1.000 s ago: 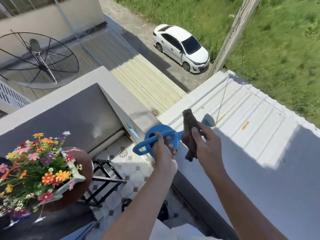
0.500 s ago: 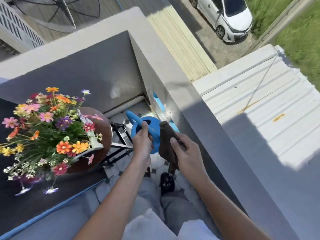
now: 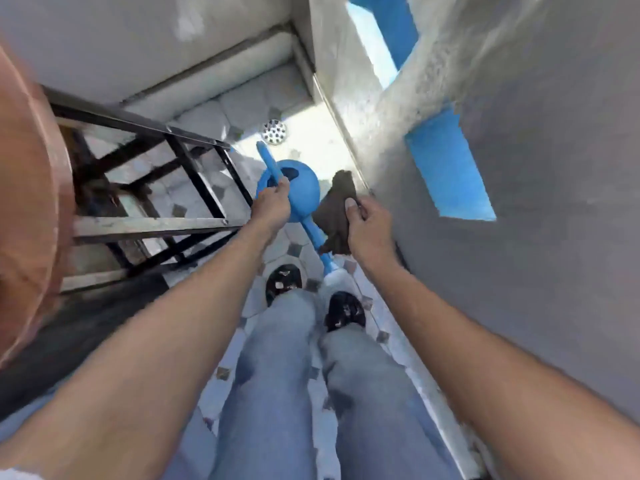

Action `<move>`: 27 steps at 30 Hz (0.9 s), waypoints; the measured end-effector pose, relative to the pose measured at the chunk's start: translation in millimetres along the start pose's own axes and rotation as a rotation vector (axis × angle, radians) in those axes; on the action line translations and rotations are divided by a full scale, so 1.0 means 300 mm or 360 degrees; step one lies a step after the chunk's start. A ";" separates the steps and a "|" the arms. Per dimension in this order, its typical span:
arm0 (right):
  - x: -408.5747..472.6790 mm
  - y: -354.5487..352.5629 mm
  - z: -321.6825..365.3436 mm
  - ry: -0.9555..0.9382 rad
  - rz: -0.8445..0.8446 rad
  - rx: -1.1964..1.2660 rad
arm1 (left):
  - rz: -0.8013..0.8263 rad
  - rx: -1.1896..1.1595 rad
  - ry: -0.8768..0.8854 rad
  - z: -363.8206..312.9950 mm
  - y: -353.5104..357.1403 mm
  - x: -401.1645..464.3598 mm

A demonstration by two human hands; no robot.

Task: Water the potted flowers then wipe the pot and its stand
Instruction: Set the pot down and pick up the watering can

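A narrow balcony floor (image 3: 194,123) of pale tiles with small dark diamond insets runs between a grey wall on the far side and a grey parapet (image 3: 554,168) on the right, whose openings show bright blue. At the left edge, the brown rounded pot (image 3: 31,209) fills the frame's side, sitting on a black metal stand (image 3: 152,223) built of square bars. The person's legs in light blue jeans (image 3: 277,393) reach down to two dark shoes (image 3: 284,282) on the tiles. The left hand (image 3: 272,209) is clenched around the handle of a blue watering can (image 3: 298,188), held low just beside the stand, its spout pointing back toward the shoes. The right hand (image 3: 369,226) pinches a dark brown cloth (image 3: 337,216), which hangs touching the can. A round metal floor drain (image 3: 274,131) lies beyond the can, near the corner.
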State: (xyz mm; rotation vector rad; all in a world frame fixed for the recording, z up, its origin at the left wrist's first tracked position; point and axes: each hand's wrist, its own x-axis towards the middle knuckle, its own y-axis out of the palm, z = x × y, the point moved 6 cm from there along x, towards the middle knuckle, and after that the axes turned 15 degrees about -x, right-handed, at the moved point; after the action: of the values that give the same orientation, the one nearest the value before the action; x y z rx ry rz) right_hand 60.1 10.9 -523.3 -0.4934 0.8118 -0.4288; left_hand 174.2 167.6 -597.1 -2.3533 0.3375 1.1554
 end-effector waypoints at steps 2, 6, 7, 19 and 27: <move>0.103 0.069 -0.071 0.0038 0.0046 -0.0095 | 0.0031 -0.0058 -0.0010 0.056 0.055 0.133; 0.248 0.156 -0.157 0.0173 0.0117 0.0008 | 0.0054 -0.0147 -0.0191 0.153 0.122 0.279; 0.271 0.175 -0.173 0.0204 0.0142 0.0059 | 0.0067 -0.0139 -0.0206 0.179 0.131 0.309; 0.351 0.278 -0.220 0.0391 0.0622 0.0536 | 0.0188 -0.0117 -0.0271 0.308 0.219 0.411; 0.350 0.322 -0.260 0.0407 0.0595 0.0433 | 0.0495 -0.0399 0.0096 0.231 0.181 0.138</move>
State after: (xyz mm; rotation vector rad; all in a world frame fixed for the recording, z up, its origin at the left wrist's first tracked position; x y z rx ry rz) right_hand 81.3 12.7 -684.4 -0.0279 1.0498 -0.2509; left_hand 130.1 158.1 -683.2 -2.6245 0.6313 1.3358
